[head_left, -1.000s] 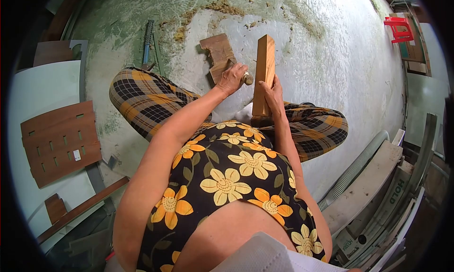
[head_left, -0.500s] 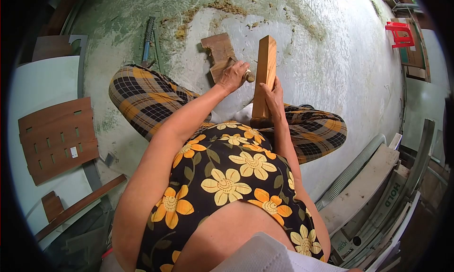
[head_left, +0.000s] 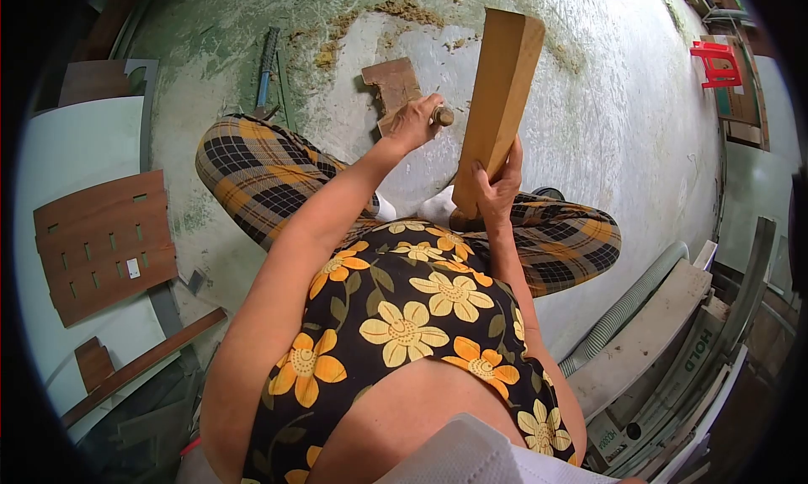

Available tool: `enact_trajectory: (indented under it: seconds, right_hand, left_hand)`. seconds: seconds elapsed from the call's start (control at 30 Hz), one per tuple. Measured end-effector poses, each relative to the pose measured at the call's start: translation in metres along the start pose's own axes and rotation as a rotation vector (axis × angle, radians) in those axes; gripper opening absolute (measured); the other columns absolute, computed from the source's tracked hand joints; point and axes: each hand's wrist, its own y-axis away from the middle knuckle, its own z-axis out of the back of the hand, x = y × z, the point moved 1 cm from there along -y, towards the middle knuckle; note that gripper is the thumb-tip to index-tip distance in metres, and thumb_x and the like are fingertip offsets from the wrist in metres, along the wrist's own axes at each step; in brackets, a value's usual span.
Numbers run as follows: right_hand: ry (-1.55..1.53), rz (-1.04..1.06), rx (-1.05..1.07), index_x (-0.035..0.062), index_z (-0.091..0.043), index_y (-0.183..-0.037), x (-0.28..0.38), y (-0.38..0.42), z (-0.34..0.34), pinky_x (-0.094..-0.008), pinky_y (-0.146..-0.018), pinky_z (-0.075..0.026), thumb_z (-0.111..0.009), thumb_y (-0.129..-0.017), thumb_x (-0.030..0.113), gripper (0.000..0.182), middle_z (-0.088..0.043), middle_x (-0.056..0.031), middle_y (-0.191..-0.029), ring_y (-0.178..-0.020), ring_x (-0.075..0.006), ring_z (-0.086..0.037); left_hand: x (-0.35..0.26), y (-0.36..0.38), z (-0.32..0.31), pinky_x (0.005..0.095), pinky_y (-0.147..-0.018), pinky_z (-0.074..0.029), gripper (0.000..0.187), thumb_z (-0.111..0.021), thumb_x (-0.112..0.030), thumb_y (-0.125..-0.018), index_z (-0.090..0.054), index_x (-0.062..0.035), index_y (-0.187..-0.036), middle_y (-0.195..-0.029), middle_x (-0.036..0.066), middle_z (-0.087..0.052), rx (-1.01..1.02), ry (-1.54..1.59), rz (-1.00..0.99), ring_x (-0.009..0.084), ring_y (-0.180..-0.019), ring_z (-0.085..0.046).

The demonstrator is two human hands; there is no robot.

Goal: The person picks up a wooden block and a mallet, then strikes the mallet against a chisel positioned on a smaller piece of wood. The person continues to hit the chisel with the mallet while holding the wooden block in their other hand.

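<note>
In my right hand [head_left: 500, 185] is a long squared wooden block [head_left: 498, 88], gripped near its lower end with the thumb on the near face. Its upper end is raised and tilts to the right, and its lower end is by my lap. My left hand [head_left: 412, 124] is closed around a tool with a round wooden handle end [head_left: 443, 115] that points toward the block, apart from it. The rest of that tool is hidden by the hand. Just beyond the left hand, a brown board with a ragged edge [head_left: 392, 84] lies on the floor.
A blue-handled tool [head_left: 264, 80] lies on the floor to the left. Slotted brown panel [head_left: 105, 248] and plank [head_left: 147, 366] are at far left. A grey ribbed hose [head_left: 623, 307] and long boards [head_left: 648, 332] lie at right. A red stool [head_left: 716, 65] stands far right.
The wooden block has been lifted and tipped to the right, its top now nearer the camera. My right hand moved slightly right with it. The tool's handle end in my left hand has turned upward.
</note>
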Motion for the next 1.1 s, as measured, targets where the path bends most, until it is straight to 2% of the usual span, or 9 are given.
enact_trajectory:
  seconds: [0.17,0.27,0.33,0.37,0.57,0.77,0.87,1.0,1.1]
  right_hand:
    - [-0.031,0.064,0.037,0.0004,-0.030,-0.141,-0.004,0.015,0.000,-0.0350,-0.098,-0.040,-0.060,-0.075,0.003,0.073,-0.048,-0.0133,-0.130,-0.116,-0.0219,-0.050]
    - [0.039,0.097,0.025,0.0057,-0.029,-0.142,-0.007,0.014,-0.006,-0.0367,-0.091,-0.047,-0.064,-0.074,0.009,0.077,-0.058,-0.0204,-0.118,-0.105,-0.0291,-0.061]
    - [0.216,-0.086,0.130,0.0099,-0.031,-0.141,-0.006,0.008,-0.014,-0.0392,-0.088,-0.049,-0.062,-0.078,0.012,0.070,-0.062,-0.0235,-0.111,-0.103,-0.0345,-0.063]
    - [0.230,-0.159,0.167,0.0128,-0.033,-0.140,-0.008,0.005,-0.015,-0.0421,-0.086,-0.050,-0.061,-0.081,0.014,0.065,-0.063,-0.0256,-0.105,-0.102,-0.0385,-0.063]
    - [0.202,-0.227,0.121,0.0092,-0.036,-0.140,-0.006,0.002,-0.016,-0.0380,-0.089,-0.049,-0.063,-0.079,0.009,0.067,-0.061,-0.0196,-0.115,-0.105,-0.0296,-0.062]
    - [0.085,-0.003,-0.048,0.0141,-0.033,-0.141,0.007,0.006,-0.007,-0.0382,-0.083,-0.052,-0.062,-0.077,0.008,0.071,-0.064,-0.0215,-0.108,-0.099,-0.0339,-0.065]
    - [0.377,-0.189,0.178,0.0179,-0.031,-0.140,-0.005,0.005,-0.011,-0.0437,-0.077,-0.054,-0.063,-0.075,0.012,0.073,-0.064,-0.0279,-0.094,-0.088,-0.0425,-0.065]
    - [0.345,-0.196,0.162,0.0209,-0.030,-0.140,-0.003,0.002,-0.014,-0.0460,-0.071,-0.053,-0.066,-0.074,0.017,0.075,-0.064,-0.0286,-0.091,-0.085,-0.0430,-0.064]
    - [0.258,-0.171,0.101,0.0201,-0.033,-0.140,-0.002,0.004,-0.012,-0.0443,-0.076,-0.054,-0.066,-0.075,0.015,0.073,-0.064,-0.0290,-0.097,-0.089,-0.0421,-0.064]
  left_hand:
    - [0.004,-0.006,0.005,0.0442,-0.074,-0.050,0.036,-0.065,-0.004,-0.074,-0.053,-0.0062,-0.108,-0.093,0.022,-0.062,0.024,0.014,0.049,0.0414,-0.089,-0.061]
    - [0.006,-0.009,0.005,0.0453,-0.073,-0.050,0.033,-0.065,-0.006,-0.076,-0.054,-0.0063,-0.107,-0.091,0.022,-0.064,-0.011,0.046,0.012,0.0410,-0.086,-0.062]
    - [0.007,-0.010,0.004,0.0472,-0.071,-0.051,0.033,-0.068,-0.012,-0.077,-0.052,-0.0078,-0.106,-0.085,0.021,-0.065,-0.023,0.097,-0.041,0.0403,-0.083,-0.063]
    - [0.008,-0.014,0.000,0.0473,-0.071,-0.051,0.030,-0.066,-0.017,-0.079,-0.055,-0.0080,-0.104,-0.085,0.020,-0.066,0.051,-0.045,0.081,0.0402,-0.083,-0.064]
    - [0.007,-0.013,0.003,0.0461,-0.071,-0.051,0.032,-0.067,-0.018,-0.078,-0.056,-0.0083,-0.106,-0.085,0.020,-0.066,0.009,0.000,0.063,0.0394,-0.083,-0.064]
    - [0.003,-0.013,0.010,0.0452,-0.073,-0.051,0.035,-0.071,-0.010,-0.074,-0.056,-0.0086,-0.106,-0.089,0.021,-0.065,-0.008,0.013,0.049,0.0397,-0.087,-0.063]
    - [0.004,-0.014,0.011,0.0470,-0.072,-0.051,0.034,-0.071,-0.013,-0.076,-0.056,-0.0099,-0.107,-0.087,0.021,-0.065,0.005,0.023,-0.025,0.0407,-0.087,-0.063]
    - [-0.003,-0.018,0.013,0.0469,-0.072,-0.052,0.028,-0.068,-0.019,-0.079,-0.059,-0.0083,-0.102,-0.091,0.020,-0.066,0.026,0.008,0.081,0.0404,-0.090,-0.062]
    - [0.012,-0.017,0.017,0.0443,-0.070,-0.051,0.025,-0.065,-0.016,-0.078,-0.059,-0.0079,-0.101,-0.086,0.019,-0.066,-0.075,0.039,0.015,0.0392,-0.083,-0.063]
